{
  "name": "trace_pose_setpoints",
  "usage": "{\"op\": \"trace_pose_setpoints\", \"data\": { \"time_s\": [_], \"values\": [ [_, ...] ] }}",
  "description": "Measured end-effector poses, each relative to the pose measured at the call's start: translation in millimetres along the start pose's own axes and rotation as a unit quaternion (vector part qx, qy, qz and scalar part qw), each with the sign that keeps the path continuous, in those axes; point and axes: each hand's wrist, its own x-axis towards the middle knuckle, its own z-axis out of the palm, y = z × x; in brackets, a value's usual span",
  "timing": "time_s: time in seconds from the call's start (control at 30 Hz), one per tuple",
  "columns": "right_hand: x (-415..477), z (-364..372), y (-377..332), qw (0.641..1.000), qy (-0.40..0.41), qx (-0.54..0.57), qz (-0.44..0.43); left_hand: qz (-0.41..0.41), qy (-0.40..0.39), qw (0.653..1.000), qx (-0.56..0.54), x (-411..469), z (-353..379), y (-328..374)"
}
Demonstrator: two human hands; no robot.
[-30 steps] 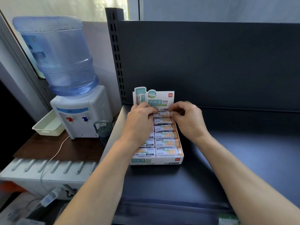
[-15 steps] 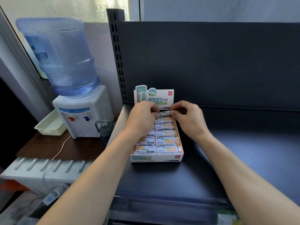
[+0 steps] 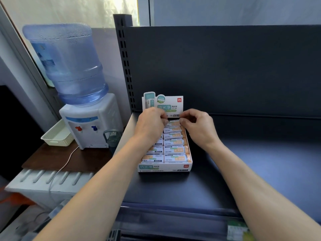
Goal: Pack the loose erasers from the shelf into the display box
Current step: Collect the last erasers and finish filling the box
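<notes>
Dark shelf deck (image 3: 251, 171) underfoot of everything, closed off behind by a dark back panel (image 3: 225, 66).

Standing flat near the deck's left end: display box (image 3: 165, 168), header card (image 3: 163, 103) upright at the rear, low front wall toward the person. Filled with erasers (image 3: 173, 151) in two columns, laid flat, labels up, rows touching. None visible loose on the deck; packing judged nearly finished.

Left hand (image 3: 151, 124) and right hand (image 3: 198, 126) both at the rear row, fingers curled, tips apparently pinching the two ends of the rear eraser (image 3: 173, 122) in the right column, just below the card. Held by the ends, most likely, to keep it level and seat it square in the last gap without disturbing its neighbours. Left forearm across part of the left column; fill beneath it not confirmable.

Clearances:
- Rear: tight, card directly behind the fingertips.
- Sides: box walls close on both.
- Right and front: free travel for the hands.
- Left: deck edge just beside the box, then the slotted upright (image 3: 124, 58). Avoid nudging the box that way.

Beyond that edge and lower: water dispenser (image 3: 90, 126) under its bottle (image 3: 69, 63), grey jug (image 3: 112, 138) and basket (image 3: 55, 136) on a brown table (image 3: 52, 159).
</notes>
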Motion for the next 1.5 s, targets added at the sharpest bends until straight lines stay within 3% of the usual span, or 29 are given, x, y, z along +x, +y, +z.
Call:
{"op": "trace_pose_setpoints", "data": {
  "time_s": [0.23, 0.33, 0.4, 0.53, 0.7, 0.9, 1.07, 1.3, 1.5],
  "values": [
    [0, -1, 1, 1.0, 0.021, -0.004, -0.005, 0.036, -0.003, 0.999, 0.038, -7, -6, -4],
    [0, 0, 1, 1.0, 0.009, -0.01, -0.005, 0.058, -0.06, 0.992, 0.099, -8, -9, -4],
    [-1, 0, 0, 1.0, 0.011, -0.019, -0.017, 0.045, -0.073, 0.993, 0.075, -8, -15, -5],
    [-7, -2, -11, 0.996, 0.038, -0.016, -0.075, 0.004, -0.015, 1.0, 0.007, -15, -33, -14],
    [-18, 2, -22, 0.994, -0.031, -0.028, -0.097, -0.054, 0.03, 0.998, 0.007, -30, -47, -29],
    [-23, 6, -25, 0.98, -0.122, -0.116, -0.109, -0.072, -0.014, 0.997, -0.001, -47, -41, -37],
    [-22, 4, -26, 0.984, -0.098, -0.115, -0.093, -0.067, 0.032, 0.997, -0.036, -48, -45, -36],
    [-22, 4, -34, 0.981, -0.086, -0.139, -0.104, -0.05, -0.056, 0.997, 0.003, -45, -44, -31],
    [-23, 5, -45, 0.967, -0.108, -0.192, -0.125, -0.043, -0.018, 0.999, -0.014, -43, -41, -38]
  ]
}}
